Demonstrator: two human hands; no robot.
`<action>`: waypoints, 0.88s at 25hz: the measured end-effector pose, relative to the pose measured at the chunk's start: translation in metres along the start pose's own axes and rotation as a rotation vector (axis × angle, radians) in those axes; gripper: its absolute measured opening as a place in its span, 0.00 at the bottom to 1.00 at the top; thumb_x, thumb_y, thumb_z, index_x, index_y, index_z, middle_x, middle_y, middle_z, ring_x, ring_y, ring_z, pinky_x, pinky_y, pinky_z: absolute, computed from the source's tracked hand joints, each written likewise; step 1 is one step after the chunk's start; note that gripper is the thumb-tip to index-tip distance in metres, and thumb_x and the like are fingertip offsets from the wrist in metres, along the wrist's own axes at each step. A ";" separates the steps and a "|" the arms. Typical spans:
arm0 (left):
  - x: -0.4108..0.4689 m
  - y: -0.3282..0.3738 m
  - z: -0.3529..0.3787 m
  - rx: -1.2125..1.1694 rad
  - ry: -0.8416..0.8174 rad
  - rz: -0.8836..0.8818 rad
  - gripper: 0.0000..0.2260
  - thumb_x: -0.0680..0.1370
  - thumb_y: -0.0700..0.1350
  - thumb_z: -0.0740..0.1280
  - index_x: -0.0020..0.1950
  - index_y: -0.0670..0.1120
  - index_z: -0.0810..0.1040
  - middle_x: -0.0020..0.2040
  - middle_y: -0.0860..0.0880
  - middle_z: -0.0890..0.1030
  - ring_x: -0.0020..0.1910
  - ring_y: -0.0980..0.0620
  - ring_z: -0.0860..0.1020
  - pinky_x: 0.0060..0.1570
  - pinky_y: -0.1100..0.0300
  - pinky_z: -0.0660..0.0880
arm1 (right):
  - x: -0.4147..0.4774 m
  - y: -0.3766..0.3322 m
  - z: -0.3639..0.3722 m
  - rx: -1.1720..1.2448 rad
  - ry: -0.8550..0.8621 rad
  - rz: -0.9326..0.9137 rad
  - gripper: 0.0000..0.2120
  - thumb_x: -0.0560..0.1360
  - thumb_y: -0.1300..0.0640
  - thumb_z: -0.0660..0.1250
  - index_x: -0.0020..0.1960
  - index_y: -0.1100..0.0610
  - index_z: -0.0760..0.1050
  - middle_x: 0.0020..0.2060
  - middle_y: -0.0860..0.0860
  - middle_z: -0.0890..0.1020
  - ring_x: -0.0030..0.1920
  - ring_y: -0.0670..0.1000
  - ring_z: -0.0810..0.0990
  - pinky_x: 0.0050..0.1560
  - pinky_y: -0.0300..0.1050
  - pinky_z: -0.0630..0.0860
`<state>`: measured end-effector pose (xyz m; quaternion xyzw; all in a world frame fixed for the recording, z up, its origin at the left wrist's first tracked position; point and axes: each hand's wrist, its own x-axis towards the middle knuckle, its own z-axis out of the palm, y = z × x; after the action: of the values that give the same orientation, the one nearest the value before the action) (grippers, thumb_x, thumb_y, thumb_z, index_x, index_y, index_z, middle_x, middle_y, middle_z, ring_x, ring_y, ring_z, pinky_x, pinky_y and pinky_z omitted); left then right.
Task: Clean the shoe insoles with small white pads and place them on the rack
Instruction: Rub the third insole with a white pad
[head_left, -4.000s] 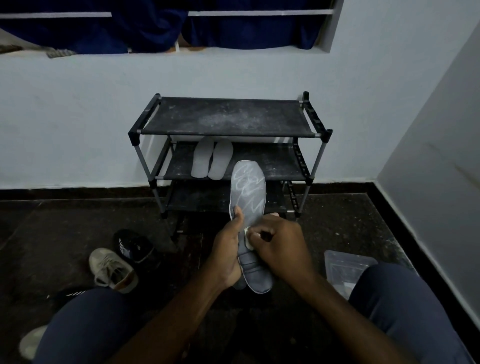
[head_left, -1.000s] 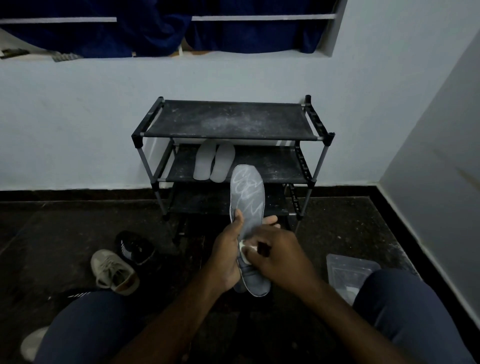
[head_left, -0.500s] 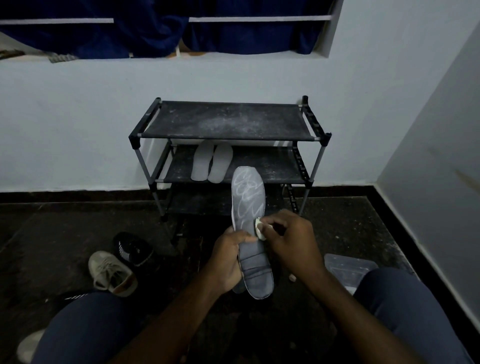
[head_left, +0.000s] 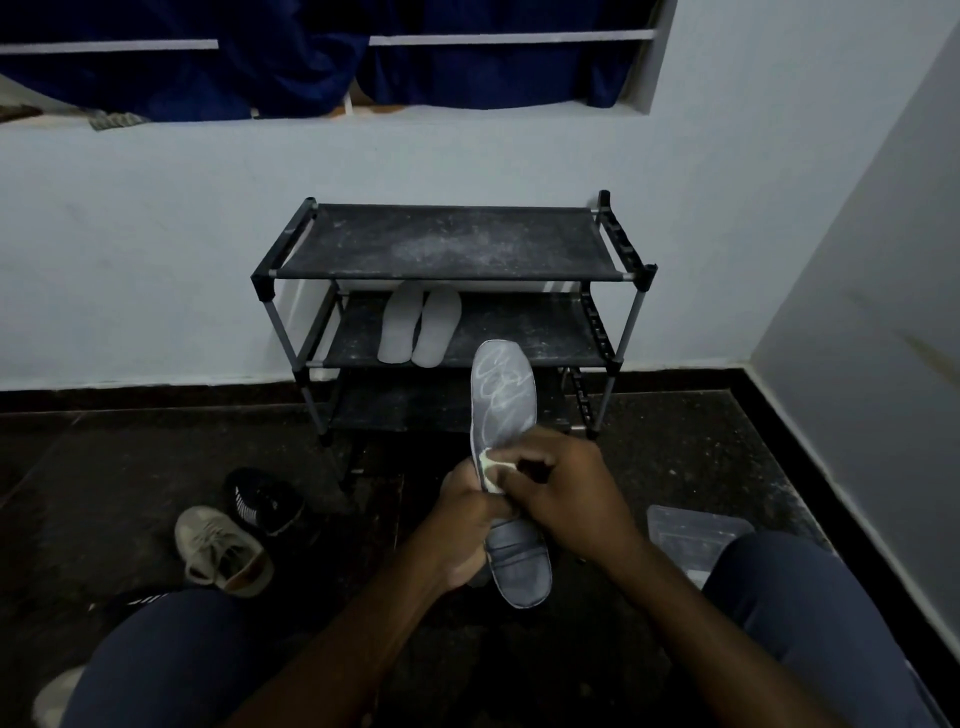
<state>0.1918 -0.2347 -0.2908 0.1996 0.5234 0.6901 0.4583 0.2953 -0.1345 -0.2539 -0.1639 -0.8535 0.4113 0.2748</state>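
A grey insole (head_left: 503, 395) with pale scribbled streaks stands upright in front of me, toe end up. My left hand (head_left: 464, 525) grips it around the middle from the left. My right hand (head_left: 569, 491) pinches a small white pad (head_left: 490, 467) and presses it against the insole's left edge at mid-length. Behind them stands a black three-tier rack (head_left: 447, 244) against the white wall. Two pale insoles (head_left: 418, 325) lie side by side on its middle shelf.
A beige sneaker (head_left: 221, 553) and a black shoe (head_left: 265, 499) lie on the dark floor at the left. A clear plastic box (head_left: 693, 538) sits on the floor by my right knee. A white wall closes the right side.
My right hand has slid the pad down and left across the insole, from its right edge to its left edge. The left hand keeps its grip; the insole has barely moved.
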 end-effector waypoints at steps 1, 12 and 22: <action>-0.001 0.000 0.001 -0.007 -0.011 0.009 0.24 0.67 0.28 0.65 0.63 0.36 0.77 0.54 0.36 0.83 0.53 0.43 0.83 0.49 0.55 0.81 | 0.000 0.001 0.000 0.015 -0.029 0.003 0.07 0.74 0.61 0.76 0.51 0.54 0.87 0.45 0.44 0.87 0.47 0.41 0.85 0.51 0.39 0.80; 0.000 0.000 0.001 0.050 -0.035 0.005 0.25 0.65 0.28 0.65 0.63 0.36 0.77 0.50 0.38 0.83 0.48 0.47 0.84 0.44 0.59 0.80 | 0.002 0.003 -0.002 0.042 0.004 -0.024 0.07 0.74 0.64 0.76 0.49 0.55 0.88 0.43 0.43 0.87 0.45 0.41 0.85 0.49 0.40 0.81; -0.001 -0.001 0.002 0.109 -0.040 -0.038 0.29 0.64 0.30 0.66 0.66 0.39 0.76 0.52 0.39 0.83 0.50 0.46 0.83 0.44 0.58 0.79 | 0.006 0.006 -0.004 0.074 0.091 -0.019 0.07 0.74 0.65 0.75 0.49 0.56 0.88 0.42 0.43 0.86 0.44 0.42 0.85 0.47 0.36 0.78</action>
<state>0.1945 -0.2344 -0.2910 0.2279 0.5548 0.6476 0.4700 0.2935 -0.1256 -0.2551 -0.1640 -0.8257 0.4323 0.3231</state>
